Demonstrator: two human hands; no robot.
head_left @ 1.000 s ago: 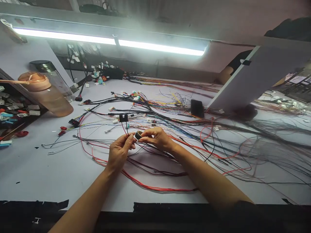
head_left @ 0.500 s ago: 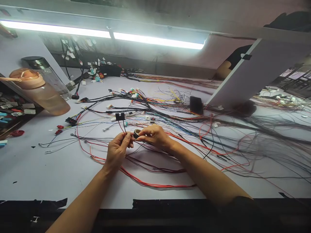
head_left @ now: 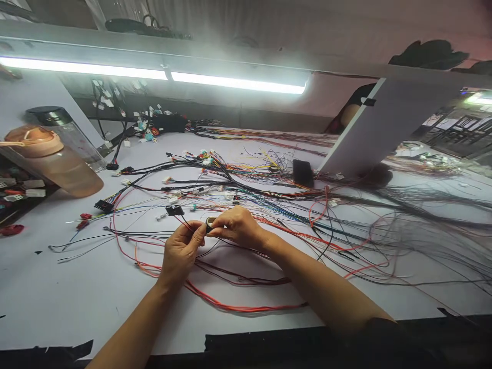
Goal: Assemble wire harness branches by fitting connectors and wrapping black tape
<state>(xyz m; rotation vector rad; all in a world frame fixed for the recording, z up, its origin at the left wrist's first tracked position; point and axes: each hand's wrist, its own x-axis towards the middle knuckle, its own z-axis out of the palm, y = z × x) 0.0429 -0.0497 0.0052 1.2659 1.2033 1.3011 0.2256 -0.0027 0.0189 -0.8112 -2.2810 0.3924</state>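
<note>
My left hand [head_left: 180,251] pinches a thin pair of red and black wires that lead up to a small black connector [head_left: 174,210] lying on the white table [head_left: 57,287]. My right hand [head_left: 236,228] is closed on a small roll of black tape [head_left: 210,223], held right against the left fingertips and the wires. Both hands hover just above the table, over a loop of red wire [head_left: 238,307]. More loose wire bundles spread out behind and to the right of the hands.
A peach water bottle [head_left: 54,161] and a clear bottle [head_left: 67,130] stand at the left, next to a tray of connectors [head_left: 19,189]. A black phone [head_left: 302,172] lies mid-table. A white board [head_left: 380,128] leans at the right, with another person's arm [head_left: 346,115] behind it.
The black connector has dropped lower and to the left, closer to my hands. The hands stay together on the wires and tape; the camera view has shifted slightly.
</note>
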